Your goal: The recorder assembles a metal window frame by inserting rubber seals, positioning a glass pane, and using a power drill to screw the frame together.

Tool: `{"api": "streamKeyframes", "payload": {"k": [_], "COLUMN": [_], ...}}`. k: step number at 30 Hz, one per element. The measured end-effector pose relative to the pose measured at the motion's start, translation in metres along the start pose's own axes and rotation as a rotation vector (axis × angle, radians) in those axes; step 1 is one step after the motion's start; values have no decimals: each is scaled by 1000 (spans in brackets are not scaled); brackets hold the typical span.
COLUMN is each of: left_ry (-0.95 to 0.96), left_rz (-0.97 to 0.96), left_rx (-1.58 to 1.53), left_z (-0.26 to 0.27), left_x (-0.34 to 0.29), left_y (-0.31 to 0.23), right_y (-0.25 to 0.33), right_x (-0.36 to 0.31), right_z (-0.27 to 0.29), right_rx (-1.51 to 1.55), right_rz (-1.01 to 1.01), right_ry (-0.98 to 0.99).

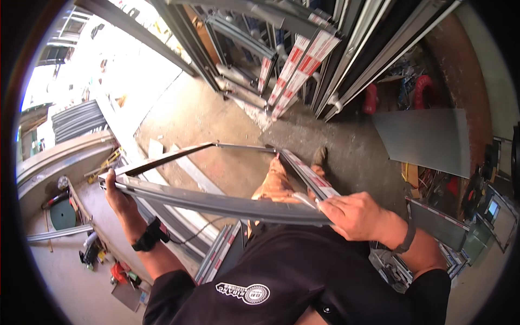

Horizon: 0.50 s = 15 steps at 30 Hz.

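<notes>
At twelve o'clock what looks like a rack (238, 89) is packed with long dark bars (374, 59) on end, some faced with red-and-white film. Toward nine o'clock, a wood-edged bench (40, 260) bears a green disc (63, 215), with a pale bar (59, 235) just below it. At two o'clock a red loop (422, 89) sits among jumbled scraps; I cannot tell whether a bin holds them.

The frame (216, 203) spans the middle of the clock, from nine o'clock to four, in front of the body. It is four-sided, dark grey and grooved along the near rail, which looks bowed through the lens; its right side carries red-and-white film. Floor (216, 165) and tan trousers (273, 181) show through its open middle. Near nine o'clock the left hand (123, 206) grips a corner, thumb up, fingers mostly hidden. At four the right hand (355, 216) pinches the opposite near corner between thumb and bent fingers
</notes>
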<state>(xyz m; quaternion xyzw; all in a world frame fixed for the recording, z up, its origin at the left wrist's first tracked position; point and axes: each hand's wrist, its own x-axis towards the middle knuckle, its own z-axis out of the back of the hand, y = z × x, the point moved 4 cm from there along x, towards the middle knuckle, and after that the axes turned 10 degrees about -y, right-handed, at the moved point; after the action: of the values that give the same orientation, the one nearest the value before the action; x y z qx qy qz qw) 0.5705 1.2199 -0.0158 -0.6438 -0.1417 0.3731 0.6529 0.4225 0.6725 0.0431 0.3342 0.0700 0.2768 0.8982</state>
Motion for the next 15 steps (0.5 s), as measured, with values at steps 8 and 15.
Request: {"api": "streamKeyframes", "payload": {"k": [8,15], "left_ry": [56,166], "left_rz": [-150,-242], "left_rx": [130,139], "left_z": [-51,-125], "left_x": [-112,-247], "left_y": [-4,20], "right_y": [-8,-45], "right_x": [-98,-249], "right_z": [52,91], "right_rx": [-107,-211], "right_rz": [-140,-309], "right_ry": [10,-180]}}
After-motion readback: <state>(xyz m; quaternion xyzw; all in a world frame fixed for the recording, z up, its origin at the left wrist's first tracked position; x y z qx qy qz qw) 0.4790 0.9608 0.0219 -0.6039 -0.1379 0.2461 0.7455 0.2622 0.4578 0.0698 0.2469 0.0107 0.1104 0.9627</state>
